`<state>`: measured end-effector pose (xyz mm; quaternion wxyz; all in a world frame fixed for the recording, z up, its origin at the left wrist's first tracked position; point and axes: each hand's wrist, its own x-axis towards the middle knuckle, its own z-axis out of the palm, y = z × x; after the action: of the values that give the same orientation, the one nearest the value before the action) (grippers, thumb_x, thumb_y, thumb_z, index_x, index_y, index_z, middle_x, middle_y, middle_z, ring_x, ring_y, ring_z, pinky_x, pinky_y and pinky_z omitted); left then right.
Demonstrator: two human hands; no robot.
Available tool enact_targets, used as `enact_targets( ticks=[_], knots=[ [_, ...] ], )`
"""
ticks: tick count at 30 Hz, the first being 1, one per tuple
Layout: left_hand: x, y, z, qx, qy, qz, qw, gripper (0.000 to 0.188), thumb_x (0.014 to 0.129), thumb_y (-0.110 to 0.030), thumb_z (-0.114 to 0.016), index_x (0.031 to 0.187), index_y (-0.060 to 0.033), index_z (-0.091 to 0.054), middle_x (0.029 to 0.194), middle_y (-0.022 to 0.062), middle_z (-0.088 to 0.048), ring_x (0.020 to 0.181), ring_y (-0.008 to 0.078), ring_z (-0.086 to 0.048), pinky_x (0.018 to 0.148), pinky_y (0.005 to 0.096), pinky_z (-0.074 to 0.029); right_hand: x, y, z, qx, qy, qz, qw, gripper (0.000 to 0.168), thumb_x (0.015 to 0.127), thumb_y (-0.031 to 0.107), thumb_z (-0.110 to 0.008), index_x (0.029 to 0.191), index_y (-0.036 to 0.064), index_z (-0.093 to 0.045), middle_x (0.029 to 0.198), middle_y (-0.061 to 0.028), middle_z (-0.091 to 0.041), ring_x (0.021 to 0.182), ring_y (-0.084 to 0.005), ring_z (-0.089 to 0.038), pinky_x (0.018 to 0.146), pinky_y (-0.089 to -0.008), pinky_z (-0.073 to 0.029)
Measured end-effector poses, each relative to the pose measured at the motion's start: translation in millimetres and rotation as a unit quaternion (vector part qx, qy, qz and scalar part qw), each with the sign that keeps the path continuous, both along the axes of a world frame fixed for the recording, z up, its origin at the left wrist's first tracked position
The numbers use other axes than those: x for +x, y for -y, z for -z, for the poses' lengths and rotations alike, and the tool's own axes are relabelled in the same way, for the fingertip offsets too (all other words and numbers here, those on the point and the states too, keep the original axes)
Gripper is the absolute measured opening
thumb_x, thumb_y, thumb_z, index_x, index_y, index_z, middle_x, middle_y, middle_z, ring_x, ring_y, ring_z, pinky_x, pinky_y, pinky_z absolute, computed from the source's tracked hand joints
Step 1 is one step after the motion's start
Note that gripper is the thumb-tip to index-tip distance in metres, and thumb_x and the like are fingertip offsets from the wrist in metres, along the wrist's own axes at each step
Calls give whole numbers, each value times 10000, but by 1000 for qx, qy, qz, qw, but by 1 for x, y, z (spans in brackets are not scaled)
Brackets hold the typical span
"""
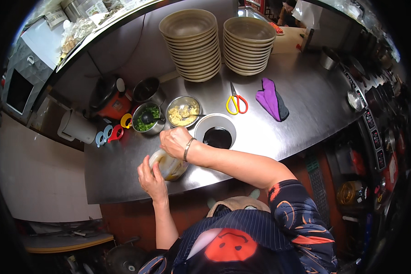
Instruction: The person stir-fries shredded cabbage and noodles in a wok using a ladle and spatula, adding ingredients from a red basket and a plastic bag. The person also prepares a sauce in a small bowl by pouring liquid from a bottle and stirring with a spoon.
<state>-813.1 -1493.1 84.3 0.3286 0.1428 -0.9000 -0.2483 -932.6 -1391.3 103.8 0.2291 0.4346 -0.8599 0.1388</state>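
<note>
A translucent plastic tub point(174, 168) with yellowish contents leans at the front edge of the steel counter. My left hand point(153, 179) grips its whitish rim from the left, thumb on the near side. Curled over the tub's top is my right hand point(176, 142), wearing a metal bracelet; whether its fingers hold something is hidden. Just beyond my right wrist stands a pale round pot point(215, 120) of dark liquid. Behind the hands are a metal bowl of minced garlic point(182, 113) with a utensil in it, and a pot of chopped greens point(147, 118) with a black ladle.
Two tall bowl stacks point(195, 51) point(248, 48) stand at the back. Scissors point(236, 102) and a purple cloth point(272, 99) lie on the steel counter point(304, 99). Colored scoops point(115, 133), a red rice cooker point(111, 102) and a kettle point(77, 126) are left. A person point(289, 13) is beyond.
</note>
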Motion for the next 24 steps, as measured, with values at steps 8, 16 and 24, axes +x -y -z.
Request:
enact_targets(
  ticks=[8, 16, 24],
  knots=[
    [25, -46, -20, -139, -129, -27, 982, 308, 761, -57, -561, 1046, 33, -484, 1024, 136, -472, 949, 304, -450, 823, 398, -361, -26, -82, -26, -25, 236, 101, 966, 435, 868, 392, -361, 682, 86, -608, 687, -102, -603, 673, -294, -590, 583, -369, -462],
    [-16, -150, 91, 739, 150, 95, 650, 310, 807, -194, -576, 1009, -30, -407, 952, 115, -454, 807, 276, -553, 684, 393, -511, 31, -316, 73, -215, 458, 356, 786, 413, 850, 385, -369, 790, 52, -607, 759, -133, -614, 715, -314, -565, 686, -374, -429],
    [-82, -144, 133, 717, 31, 77, 692, 263, 793, -55, -442, 973, 136, -460, 943, 189, -513, 854, 277, -526, 751, 333, -515, 162, -503, 144, -425, 374, 543, 621, 416, 842, 392, -409, 663, 71, -606, 519, -35, -518, 517, -152, -517, 534, -295, -414]
  ],
)
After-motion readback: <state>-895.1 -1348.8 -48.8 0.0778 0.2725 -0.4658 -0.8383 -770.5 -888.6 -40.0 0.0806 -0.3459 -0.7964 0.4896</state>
